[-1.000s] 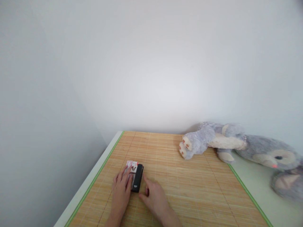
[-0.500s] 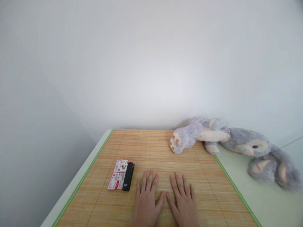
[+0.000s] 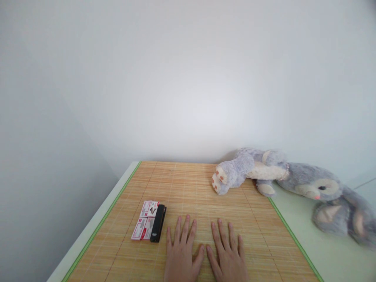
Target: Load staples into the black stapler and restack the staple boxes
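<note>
Both the person's grips are empty: the left hand [image 3: 182, 258] and right hand [image 3: 228, 258] lie spread, palms down, on the bamboo mat [image 3: 202, 199]. They have left the black stapler [image 3: 158, 224] and adjoining red-and-white boxes [image 3: 146, 223] near the bench's [image 3: 96, 219] left edge, so handling seems paused.

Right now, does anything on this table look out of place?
Only the plush toy: it sprawls across the edge of the bamboo mat, legs on it, head off it. The black stapler and small boxes lie neatly together.
</note>
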`<state>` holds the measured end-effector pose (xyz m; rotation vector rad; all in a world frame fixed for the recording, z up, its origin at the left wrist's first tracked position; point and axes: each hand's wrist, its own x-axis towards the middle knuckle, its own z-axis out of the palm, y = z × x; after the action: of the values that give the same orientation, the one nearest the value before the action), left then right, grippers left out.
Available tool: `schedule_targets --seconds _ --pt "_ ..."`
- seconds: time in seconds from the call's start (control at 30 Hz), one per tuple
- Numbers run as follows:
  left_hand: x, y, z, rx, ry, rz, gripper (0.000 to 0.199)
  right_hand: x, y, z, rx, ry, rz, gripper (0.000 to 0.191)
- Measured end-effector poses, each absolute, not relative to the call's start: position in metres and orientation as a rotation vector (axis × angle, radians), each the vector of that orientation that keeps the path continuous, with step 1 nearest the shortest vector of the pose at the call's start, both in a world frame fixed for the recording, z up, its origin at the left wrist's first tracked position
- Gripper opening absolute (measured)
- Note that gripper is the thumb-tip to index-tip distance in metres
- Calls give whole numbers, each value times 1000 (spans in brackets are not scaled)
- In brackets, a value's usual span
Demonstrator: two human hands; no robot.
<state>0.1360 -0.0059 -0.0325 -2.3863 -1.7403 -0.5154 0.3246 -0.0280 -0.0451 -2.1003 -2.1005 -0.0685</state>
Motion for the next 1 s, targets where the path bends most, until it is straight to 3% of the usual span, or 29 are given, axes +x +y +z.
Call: schedule_targets --seconds 0.53,1.0 --pt "143 3 -77 -2268 -1781 -587 78 321 -20 -79 -2172 -2007 -169 66" --pt "130 -4 -45 -2416 -1710 -571 73 326 -24 -60 -2147 -2080 -53 66"
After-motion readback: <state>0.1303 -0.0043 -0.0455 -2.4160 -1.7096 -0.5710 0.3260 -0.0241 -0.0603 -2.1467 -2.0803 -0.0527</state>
